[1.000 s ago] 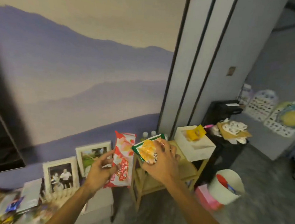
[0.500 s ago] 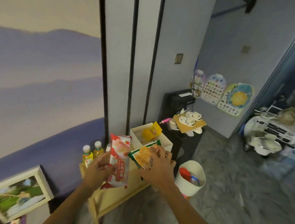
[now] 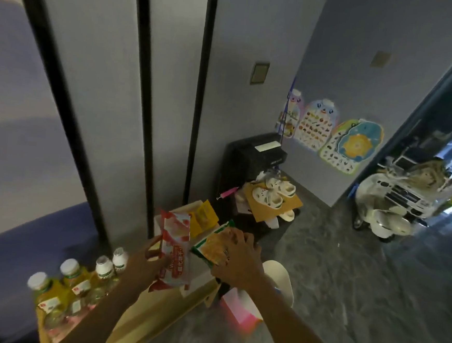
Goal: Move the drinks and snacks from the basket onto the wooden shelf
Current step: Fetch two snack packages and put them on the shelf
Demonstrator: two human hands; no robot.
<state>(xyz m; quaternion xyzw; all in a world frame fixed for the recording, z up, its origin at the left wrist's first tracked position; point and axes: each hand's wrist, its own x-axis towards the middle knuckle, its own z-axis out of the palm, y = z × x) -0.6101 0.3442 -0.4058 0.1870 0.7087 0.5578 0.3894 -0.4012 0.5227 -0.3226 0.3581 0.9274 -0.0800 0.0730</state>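
Both hands are full: left hand (image 3: 149, 263) is clamped on a pink wafer pack (image 3: 175, 251), right hand (image 3: 235, 260) on a green-edged snack bag (image 3: 209, 247), both hovering over the wooden shelf (image 3: 155, 305). Four bottles (image 3: 75, 285) are already lined up there, so drinks look done; the basket's out of view.

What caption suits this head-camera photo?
Left hand holds a pink snack packet, right hand a green one, above a wooden shelf with bottles.

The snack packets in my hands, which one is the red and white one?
It is the long packet in your left hand, held upright with red print down its front. The packet under your right hand is green-edged with an orange picture.
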